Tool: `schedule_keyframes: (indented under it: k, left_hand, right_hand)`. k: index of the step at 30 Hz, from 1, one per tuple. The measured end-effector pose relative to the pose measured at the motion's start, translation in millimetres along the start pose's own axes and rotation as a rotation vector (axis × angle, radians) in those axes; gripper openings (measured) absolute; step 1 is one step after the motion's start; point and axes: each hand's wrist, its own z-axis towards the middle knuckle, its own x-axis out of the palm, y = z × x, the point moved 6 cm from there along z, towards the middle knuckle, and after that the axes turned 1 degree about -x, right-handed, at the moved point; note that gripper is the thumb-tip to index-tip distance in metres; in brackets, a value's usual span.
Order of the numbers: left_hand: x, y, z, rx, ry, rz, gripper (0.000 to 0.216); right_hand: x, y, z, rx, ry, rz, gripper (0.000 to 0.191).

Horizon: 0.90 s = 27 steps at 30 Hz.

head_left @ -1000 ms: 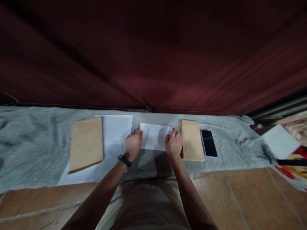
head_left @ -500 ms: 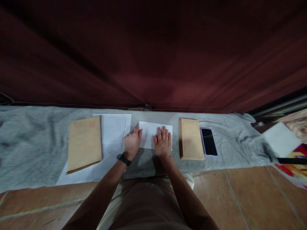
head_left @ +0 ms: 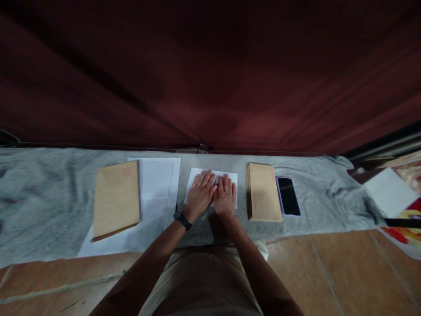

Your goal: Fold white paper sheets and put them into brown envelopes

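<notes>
A folded white paper (head_left: pixel 233 180) lies on the grey cloth (head_left: pixel 49 193) in front of me. Both hands rest flat on it, side by side, fingers stretched out. My left hand (head_left: pixel 201 194), with a black band at the wrist, covers its left half. My right hand (head_left: pixel 225 197) presses its middle. Left of the paper lies a stack of white sheets (head_left: pixel 158 180) with a brown envelope (head_left: pixel 115 198) on top of them. To the right of my hands sits a pile of brown envelopes (head_left: pixel 263 191).
A black phone (head_left: pixel 288 195) lies beside the brown pile. A dark red curtain (head_left: pixel 210 74) hangs behind the cloth. Tiled floor (head_left: pixel 329 272) lies on the near side. More white paper (head_left: pixel 388 191) and colourful prints (head_left: pixel 406 228) sit at the far right.
My right hand slid left from the paper's right edge to its middle. My left hand moved from the paper's left edge onto it, and now lies flat beside the right.
</notes>
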Motion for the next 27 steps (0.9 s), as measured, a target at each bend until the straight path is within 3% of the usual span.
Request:
schedule_keyframes:
  k: [8,15,21,27]
  left_hand:
    - [6.2,4.1,-1.0,-0.02,0.073,0.022,0.062]
    - [0.9,22.6,0.5,-0.144,0.009,0.021,0.059]
    - [-0.3,39.7,-2.9,-0.219,-0.06,0.016,0.063]
    - [-1.4,45.2,-5.8,-0.267,-0.107,0.027,0.065]
  right_hand:
    - [5.3,21.7,22.1,-0.153,0.045,0.104,0.053]
    - [5.9,-3.7,18.1,-0.14,-0.04,-0.044,0.057]
    - [2.2,-22.0,11.3,-0.048,-0.146,-0.069,0.067]
    - [-5.8,-33.0,-0.6,0.007,-0.169,-0.074,0.069]
